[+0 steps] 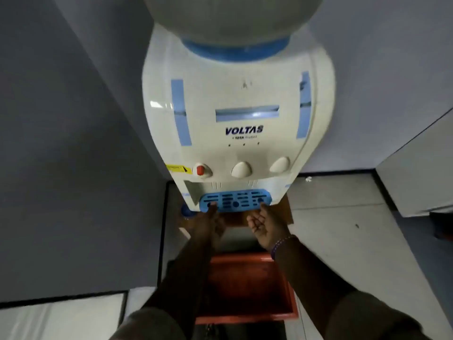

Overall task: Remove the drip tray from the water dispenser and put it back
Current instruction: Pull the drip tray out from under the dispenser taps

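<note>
A white water dispenser (240, 133) with blue trim stands in a corner, three taps along its front. The blue slotted drip tray (235, 200) sits in the recess below the taps, its front edge sticking out. My left hand (210, 222) reaches up under the tray's left end, fingertips touching its front edge. Just below the tray's right end is my right hand (266, 225), palm up with fingers curled, its fingertips at the tray's underside. Whether either hand truly grips the tray cannot be seen.
An orange-red plastic bin (247, 288) sits on the floor directly below my arms. A large water bottle (232, 15) tops the dispenser. Grey walls close in on the left and behind. A white cabinet (421, 168) stands at the right. A blue cap (186, 211) lies by the dispenser's base.
</note>
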A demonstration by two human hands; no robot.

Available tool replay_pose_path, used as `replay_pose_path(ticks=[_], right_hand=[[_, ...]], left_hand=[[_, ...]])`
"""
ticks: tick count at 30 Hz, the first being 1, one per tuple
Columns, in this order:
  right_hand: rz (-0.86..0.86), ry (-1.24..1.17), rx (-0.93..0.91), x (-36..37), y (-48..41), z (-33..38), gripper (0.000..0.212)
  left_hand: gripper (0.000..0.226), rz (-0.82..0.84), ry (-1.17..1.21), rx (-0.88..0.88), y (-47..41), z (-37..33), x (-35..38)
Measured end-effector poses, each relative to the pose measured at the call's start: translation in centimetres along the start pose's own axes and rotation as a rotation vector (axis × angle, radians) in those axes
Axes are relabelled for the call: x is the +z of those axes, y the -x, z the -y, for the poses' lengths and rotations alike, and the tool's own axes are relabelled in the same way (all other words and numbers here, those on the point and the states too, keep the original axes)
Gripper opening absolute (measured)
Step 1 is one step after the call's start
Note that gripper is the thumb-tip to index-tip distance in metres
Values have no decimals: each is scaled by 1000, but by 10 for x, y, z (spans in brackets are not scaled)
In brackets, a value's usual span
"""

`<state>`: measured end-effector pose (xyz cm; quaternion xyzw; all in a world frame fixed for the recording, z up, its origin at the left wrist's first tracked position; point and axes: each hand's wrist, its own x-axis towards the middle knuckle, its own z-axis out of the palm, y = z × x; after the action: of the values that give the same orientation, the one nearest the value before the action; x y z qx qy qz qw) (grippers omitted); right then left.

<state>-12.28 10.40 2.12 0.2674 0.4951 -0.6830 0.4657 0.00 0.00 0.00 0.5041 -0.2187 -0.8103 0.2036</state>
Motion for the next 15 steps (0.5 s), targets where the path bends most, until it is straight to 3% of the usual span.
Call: replay_pose_path(ticks=[3,8,15], right_hand=[[-45,-49,-38,3,-42,-1,43],[-69,-31,-58,9,-51,-2,43],[-81,-82,-22,10,-66,-8,44]], left_hand=[[32,-74,108,16,-41,12,11],[21,-159,166,-13,-45,9,18],[32,-205,250,2,-56,15,15]])
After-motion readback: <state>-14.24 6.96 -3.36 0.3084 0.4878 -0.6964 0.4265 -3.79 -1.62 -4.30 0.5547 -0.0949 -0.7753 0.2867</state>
